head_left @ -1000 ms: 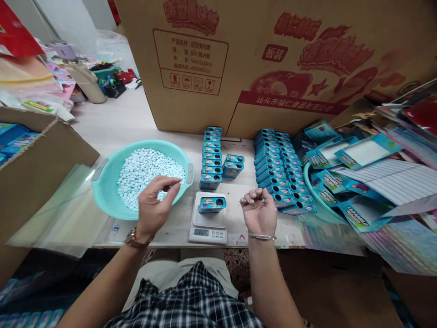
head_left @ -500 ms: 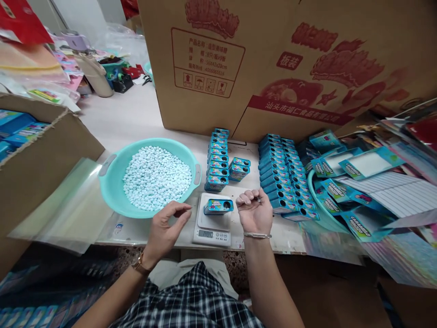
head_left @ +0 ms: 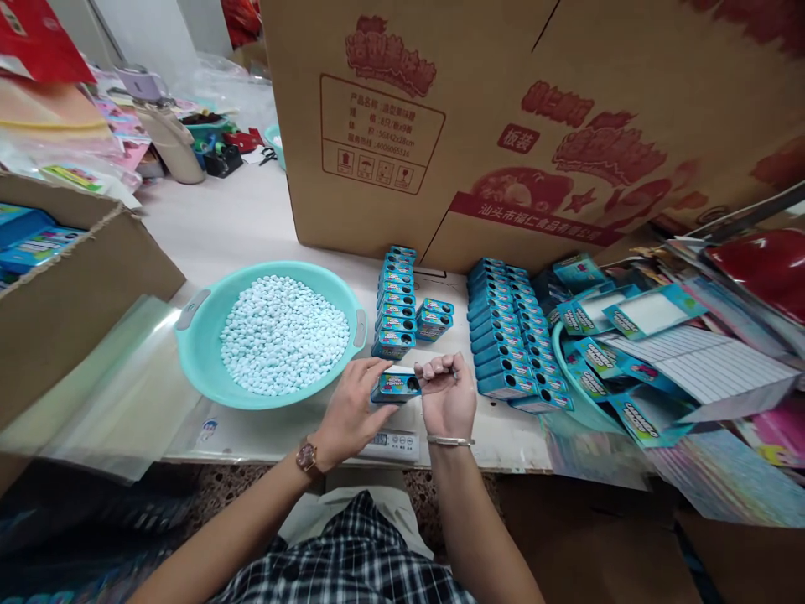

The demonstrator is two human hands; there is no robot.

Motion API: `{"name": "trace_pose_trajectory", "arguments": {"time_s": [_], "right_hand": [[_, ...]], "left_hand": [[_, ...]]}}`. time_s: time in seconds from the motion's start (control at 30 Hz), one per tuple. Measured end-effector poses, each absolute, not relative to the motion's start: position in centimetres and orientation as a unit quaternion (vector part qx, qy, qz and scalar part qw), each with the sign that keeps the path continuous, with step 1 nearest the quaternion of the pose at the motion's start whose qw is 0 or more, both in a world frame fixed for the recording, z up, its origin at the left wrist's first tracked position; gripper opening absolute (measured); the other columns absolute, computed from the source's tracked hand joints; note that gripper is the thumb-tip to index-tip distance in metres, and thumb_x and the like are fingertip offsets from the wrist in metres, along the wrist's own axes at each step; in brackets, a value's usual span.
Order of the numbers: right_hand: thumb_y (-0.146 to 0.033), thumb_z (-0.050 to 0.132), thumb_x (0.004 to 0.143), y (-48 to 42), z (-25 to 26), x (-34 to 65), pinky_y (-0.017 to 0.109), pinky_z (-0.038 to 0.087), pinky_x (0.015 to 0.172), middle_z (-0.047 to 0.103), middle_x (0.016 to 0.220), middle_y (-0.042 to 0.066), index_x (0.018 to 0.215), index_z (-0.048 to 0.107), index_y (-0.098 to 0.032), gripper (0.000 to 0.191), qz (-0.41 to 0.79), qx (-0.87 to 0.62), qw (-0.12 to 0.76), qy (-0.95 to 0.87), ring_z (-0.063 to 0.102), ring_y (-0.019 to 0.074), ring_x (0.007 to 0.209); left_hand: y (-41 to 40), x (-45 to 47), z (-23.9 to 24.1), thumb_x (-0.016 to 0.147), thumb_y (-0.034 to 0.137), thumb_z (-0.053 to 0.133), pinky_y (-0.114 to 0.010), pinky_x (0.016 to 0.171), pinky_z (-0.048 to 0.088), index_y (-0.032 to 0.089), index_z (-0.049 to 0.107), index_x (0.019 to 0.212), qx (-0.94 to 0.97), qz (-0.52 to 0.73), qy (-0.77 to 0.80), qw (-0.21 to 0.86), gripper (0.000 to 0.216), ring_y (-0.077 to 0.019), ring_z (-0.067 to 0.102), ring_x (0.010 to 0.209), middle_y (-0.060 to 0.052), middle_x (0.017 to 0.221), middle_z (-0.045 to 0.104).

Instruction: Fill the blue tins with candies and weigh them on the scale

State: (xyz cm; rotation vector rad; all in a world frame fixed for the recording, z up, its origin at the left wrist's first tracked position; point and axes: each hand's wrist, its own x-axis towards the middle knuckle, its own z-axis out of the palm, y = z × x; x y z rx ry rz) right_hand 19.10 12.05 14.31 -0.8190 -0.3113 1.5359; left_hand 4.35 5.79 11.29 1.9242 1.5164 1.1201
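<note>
Hands (head_left: 353, 408) closer together, box (head_left: 396, 386) between

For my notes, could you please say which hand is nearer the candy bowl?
Left: the left hand is beside the candy bowl; the right hand is farther right.

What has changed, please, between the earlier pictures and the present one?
The left hand has moved right from the basin to the blue box on the scale, now around its left end; whether it holds the box is unclear. The right hand has come leftward to the box's other end. The box, scale, basin and rows of boxes stayed in place.
</note>
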Motion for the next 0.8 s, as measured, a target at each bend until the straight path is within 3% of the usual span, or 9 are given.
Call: {"name": "trace_pose_trajectory", "arguments": {"time_s": [0.17,0.43,0.67,0.8], "right_hand": [[-0.034,0.068,0.079,11.6,13.7,18.2,0.028,0.051,0.070,0.051,0.063,-0.005,0.067,0.054,-0.020,0.023,0.626,-0.375,0.651,-0.207,0.052,0.0108,0.061],[-0.031,0.069,0.079,11.4,13.4,17.9,0.025,0.047,0.069,0.058,0.068,-0.004,0.076,0.057,-0.020,0.016,0.578,-0.396,0.670,-0.243,0.056,0.0104,0.066],[-0.030,0.068,0.080,11.3,13.2,17.8,0.023,0.045,0.070,0.059,0.069,-0.004,0.076,0.057,-0.018,0.017,0.565,-0.400,0.673,-0.262,0.056,0.0091,0.067],[-0.032,0.068,0.080,11.7,14.2,19.4,0.026,0.047,0.072,0.058,0.068,-0.004,0.076,0.057,-0.019,0.017,0.550,-0.405,0.675,-0.278,0.056,0.0097,0.066]], "left_hand": [[7.8,5.9,11.0,0.074,0.021,0.075,-0.045,0.099,0.044,0.019,0.051,0.129,0.721,0.352,0.545,0.242,0.060,-0.0269,0.049,0.115,-0.010,0.123,0.056],[8.5,6.7,10.9,0.082,0.022,0.068,-0.040,0.091,0.045,0.019,0.060,0.117,0.712,0.359,0.548,0.253,0.037,-0.0242,0.052,0.104,-0.008,0.109,0.060],[8.7,6.8,10.5,0.080,0.023,0.071,-0.042,0.091,0.048,0.018,0.060,0.117,0.712,0.368,0.544,0.248,0.039,-0.0254,0.054,0.105,-0.009,0.110,0.061],[6.8,4.4,11.6,0.083,0.025,0.070,-0.042,0.100,0.046,0.021,0.055,0.125,0.695,0.425,0.536,0.222,0.045,-0.0242,0.054,0.114,-0.010,0.120,0.060]]}}
